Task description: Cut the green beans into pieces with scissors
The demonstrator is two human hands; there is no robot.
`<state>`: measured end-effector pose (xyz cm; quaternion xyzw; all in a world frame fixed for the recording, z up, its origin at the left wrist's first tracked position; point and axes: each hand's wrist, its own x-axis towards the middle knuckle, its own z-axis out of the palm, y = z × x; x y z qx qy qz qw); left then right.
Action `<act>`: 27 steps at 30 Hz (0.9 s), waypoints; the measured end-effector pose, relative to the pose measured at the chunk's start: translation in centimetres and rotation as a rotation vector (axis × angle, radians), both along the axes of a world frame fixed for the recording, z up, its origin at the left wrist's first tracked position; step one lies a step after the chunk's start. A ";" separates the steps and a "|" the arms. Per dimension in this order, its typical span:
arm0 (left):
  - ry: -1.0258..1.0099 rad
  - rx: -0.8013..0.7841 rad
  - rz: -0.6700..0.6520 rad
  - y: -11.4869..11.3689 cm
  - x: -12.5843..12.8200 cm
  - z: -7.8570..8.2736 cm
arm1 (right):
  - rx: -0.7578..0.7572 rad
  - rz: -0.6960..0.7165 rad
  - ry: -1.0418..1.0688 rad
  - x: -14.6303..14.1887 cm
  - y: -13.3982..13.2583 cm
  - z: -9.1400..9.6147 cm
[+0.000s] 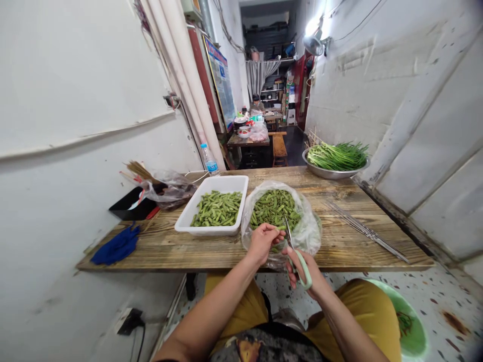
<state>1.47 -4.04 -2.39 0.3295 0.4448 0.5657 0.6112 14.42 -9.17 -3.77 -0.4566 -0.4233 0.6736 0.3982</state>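
My left hand (264, 242) pinches a green edamame pod (281, 228) between thumb and fingertips, over the near side of a clear plastic bag (311, 229). My right hand (306, 269) grips scissors (304, 269) with pale green handles. Their blades point up and away, right beside the pod; whether they touch it I cannot tell. The bag lies rolled open and holds many edamame pods (277, 203). To its left stands a white plastic tray (181, 221) with more pods (219, 208) in it.
Metal skewers (366, 231) lie at the right. A steel bowl (332, 174) of green chives (337, 156) stands at the back right. Leftward are a blue cloth (116, 246), a black box (130, 203) and a water bottle (210, 160). A green basin (413, 322) sits on the floor. Far back, a person is seated.
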 end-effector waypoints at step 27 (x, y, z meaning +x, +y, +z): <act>0.766 0.342 -0.019 0.4 -2.2 0.8 | 0.179 0.105 -0.175 1.1 0.4 -0.3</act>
